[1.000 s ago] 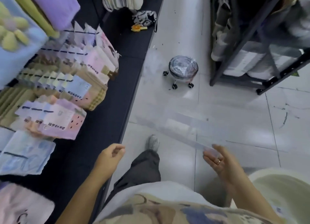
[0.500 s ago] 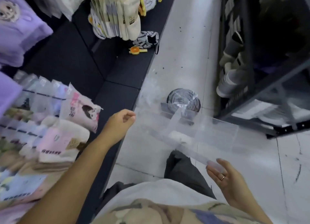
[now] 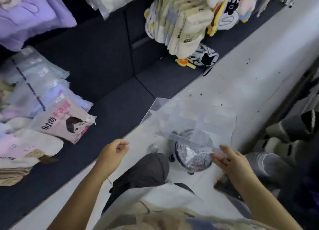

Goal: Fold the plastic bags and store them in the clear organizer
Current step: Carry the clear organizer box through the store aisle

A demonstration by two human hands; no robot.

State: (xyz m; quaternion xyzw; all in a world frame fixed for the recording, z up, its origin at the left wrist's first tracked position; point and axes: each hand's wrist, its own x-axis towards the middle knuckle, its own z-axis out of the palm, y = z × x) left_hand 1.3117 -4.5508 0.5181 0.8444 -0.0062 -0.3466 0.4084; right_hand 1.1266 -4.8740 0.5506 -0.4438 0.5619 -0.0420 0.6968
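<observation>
My right hand (image 3: 229,162) pinches the near corner of a clear plastic bag (image 3: 193,119) between thumb and fingers. The bag hangs spread out in the air in front of me, over the pale floor (image 3: 241,71), and a small round stool (image 3: 193,157) shows through its lower part. My left hand (image 3: 112,154) holds nothing, its fingers loosely curled, near the edge of the dark platform (image 3: 107,60). A pink pack (image 3: 67,121) lies on that platform to my left.
</observation>
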